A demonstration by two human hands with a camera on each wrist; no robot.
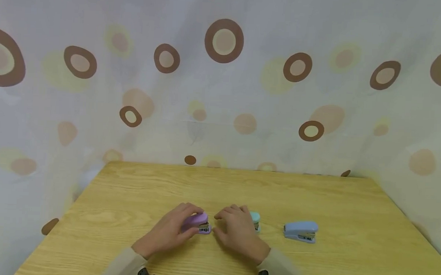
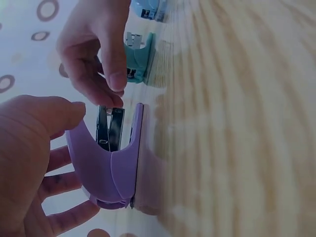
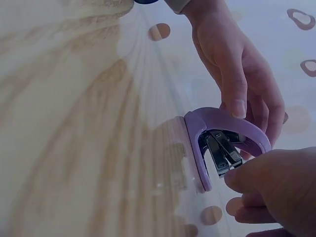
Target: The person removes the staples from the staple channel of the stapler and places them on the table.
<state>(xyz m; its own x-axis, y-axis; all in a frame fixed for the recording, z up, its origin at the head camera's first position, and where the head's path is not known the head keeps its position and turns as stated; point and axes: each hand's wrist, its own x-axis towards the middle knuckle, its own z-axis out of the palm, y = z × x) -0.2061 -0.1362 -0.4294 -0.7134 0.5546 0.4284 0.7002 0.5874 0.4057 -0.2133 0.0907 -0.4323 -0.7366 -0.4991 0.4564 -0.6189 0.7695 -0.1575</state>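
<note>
A purple stapler [image 1: 196, 222] stands on the wooden table between my two hands. My left hand [image 1: 174, 227] holds it from the left, thumb against its side and fingers behind it. In the left wrist view the black metal magazine [image 2: 109, 128] shows between the stapler's purple upper and lower parts. My right hand [image 1: 238, 230] is at the stapler's front end, thumb and fingers loosely bent. In the right wrist view my right thumb [image 3: 242, 178] is right at the magazine's tip. Partly hidden behind my right hand is a mint-green stapler [image 1: 255, 221].
A blue stapler [image 1: 300, 231] stands farther right on the wooden table [image 1: 350, 213]. Behind the table and along its sides hangs a pale cloth [image 1: 222, 92] patterned with brown rings and spots.
</note>
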